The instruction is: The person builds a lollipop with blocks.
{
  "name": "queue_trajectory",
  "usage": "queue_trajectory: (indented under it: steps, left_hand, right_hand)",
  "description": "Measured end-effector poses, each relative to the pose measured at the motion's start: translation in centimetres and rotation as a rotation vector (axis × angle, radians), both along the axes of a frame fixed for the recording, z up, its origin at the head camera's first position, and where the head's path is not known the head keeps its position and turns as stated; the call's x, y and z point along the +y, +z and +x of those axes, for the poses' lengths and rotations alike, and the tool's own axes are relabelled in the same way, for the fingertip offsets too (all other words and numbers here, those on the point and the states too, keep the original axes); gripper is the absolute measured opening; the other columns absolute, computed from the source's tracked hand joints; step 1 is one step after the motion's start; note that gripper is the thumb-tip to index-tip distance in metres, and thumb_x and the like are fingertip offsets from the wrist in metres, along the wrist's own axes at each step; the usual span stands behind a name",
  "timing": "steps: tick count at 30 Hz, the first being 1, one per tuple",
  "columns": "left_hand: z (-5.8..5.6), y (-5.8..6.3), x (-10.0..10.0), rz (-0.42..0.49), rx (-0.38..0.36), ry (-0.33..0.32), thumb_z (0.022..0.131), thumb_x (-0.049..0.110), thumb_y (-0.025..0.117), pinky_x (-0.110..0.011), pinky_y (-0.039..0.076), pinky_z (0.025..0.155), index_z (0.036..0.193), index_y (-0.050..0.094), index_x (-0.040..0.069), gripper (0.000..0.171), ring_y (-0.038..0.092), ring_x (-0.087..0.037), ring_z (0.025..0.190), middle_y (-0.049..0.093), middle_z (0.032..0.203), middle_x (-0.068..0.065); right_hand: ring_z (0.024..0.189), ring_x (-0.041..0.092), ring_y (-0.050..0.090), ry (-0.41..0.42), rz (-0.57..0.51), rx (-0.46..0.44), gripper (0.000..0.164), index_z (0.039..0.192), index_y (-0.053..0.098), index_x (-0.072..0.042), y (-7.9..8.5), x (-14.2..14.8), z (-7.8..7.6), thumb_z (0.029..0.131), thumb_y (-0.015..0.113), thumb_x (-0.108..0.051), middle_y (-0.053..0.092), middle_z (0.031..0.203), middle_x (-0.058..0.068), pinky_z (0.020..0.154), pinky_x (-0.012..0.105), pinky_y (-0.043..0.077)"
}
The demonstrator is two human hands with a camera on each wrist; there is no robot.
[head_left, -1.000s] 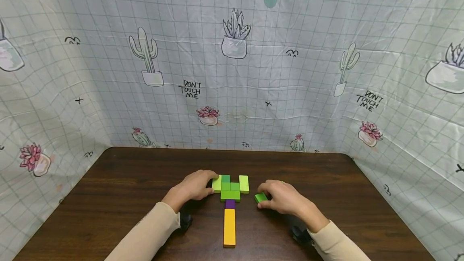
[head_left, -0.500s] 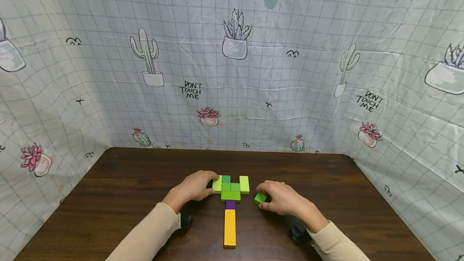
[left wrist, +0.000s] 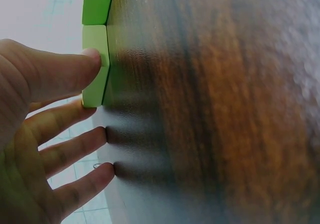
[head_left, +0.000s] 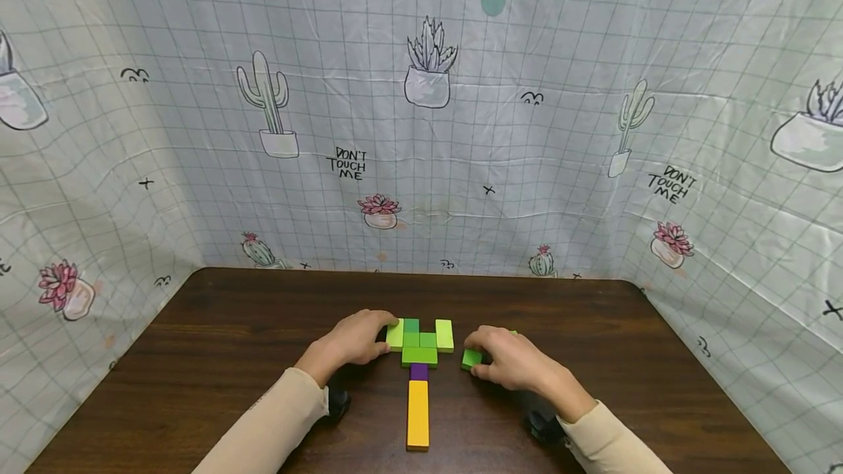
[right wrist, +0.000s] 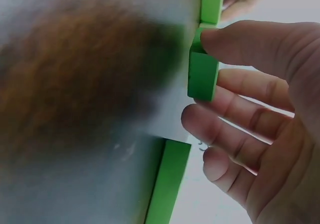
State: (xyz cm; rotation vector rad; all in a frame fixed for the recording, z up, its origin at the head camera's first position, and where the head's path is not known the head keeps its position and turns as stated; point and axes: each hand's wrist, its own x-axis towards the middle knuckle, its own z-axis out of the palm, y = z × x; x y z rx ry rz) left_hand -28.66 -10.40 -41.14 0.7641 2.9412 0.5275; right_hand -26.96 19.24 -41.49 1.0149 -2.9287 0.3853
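My left hand (head_left: pixel 352 336) pinches a light-green block (head_left: pixel 394 336) at the left of a flat block figure; in the left wrist view its thumb lies on that light-green block (left wrist: pixel 95 86) while the other fingertips reach the table. My right hand (head_left: pixel 514 358), right of the figure, holds a small green block (head_left: pixel 471 360) between thumb and fingers. The right wrist view shows the thumb against this green block (right wrist: pixel 202 76), its last two fingers loosely curled. The figure also has a dark-green block (head_left: pixel 411 325), a wide green block (head_left: pixel 419 355) and another light-green block (head_left: pixel 444 336).
Below the green blocks run a purple block (head_left: pixel 418 371) and a long orange-yellow block (head_left: pixel 418 415). Another green block (right wrist: pixel 169 184) lies beyond my right hand, mostly hidden in the head view. A cactus-print curtain (head_left: pixel 448 167) hangs behind the brown table (head_left: pixel 263 306).
The small green block in my right hand has turned slightly and shifted a little to the left. My left hand has stayed in place on the light-green block.
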Motion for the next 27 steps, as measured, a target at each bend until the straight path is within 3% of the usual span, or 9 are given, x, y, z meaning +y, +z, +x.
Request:
queue_trajectory:
  steps: [11,18,27]
  left_hand:
    - [-0.1,-0.2,0.0,0.012,0.042,-0.018,0.088,0.017,0.069,-0.046,0.042,0.098,0.13,0.057,0.005,0.045,0.051,-0.031,0.12,0.056,0.13,-0.011]
    - [-0.1,-0.2,-0.2,0.023,0.029,-0.007,0.088,0.017,0.069,-0.047,0.042,0.098,0.131,0.057,0.005,0.046,0.051,-0.031,0.12,0.056,0.13,-0.011]
    - [-0.1,-0.3,-0.2,0.007,0.027,-0.011,0.089,0.019,0.069,-0.046,0.042,0.099,0.131,0.056,0.007,0.046,0.05,-0.031,0.121,0.056,0.131,-0.01]
  right_hand:
    - [0.083,0.007,0.053,0.041,-0.046,0.024,0.029,0.113,0.067,-0.014,0.4,-0.9,-0.8,0.085,0.071,-0.022,0.061,0.104,-0.006,0.071,0.029,0.048]
    - [0.081,0.009,0.051,0.063,-0.064,0.055,0.028,0.111,0.067,-0.014,0.9,-1.9,-1.8,0.084,0.07,-0.02,0.059,0.1,-0.008,0.071,0.028,0.046]
    - [0.091,0.013,0.054,0.094,-0.061,0.085,0.029,0.112,0.068,-0.012,1.3,-3.1,-3.2,0.084,0.069,-0.018,0.061,0.104,-0.003,0.078,0.033,0.048]
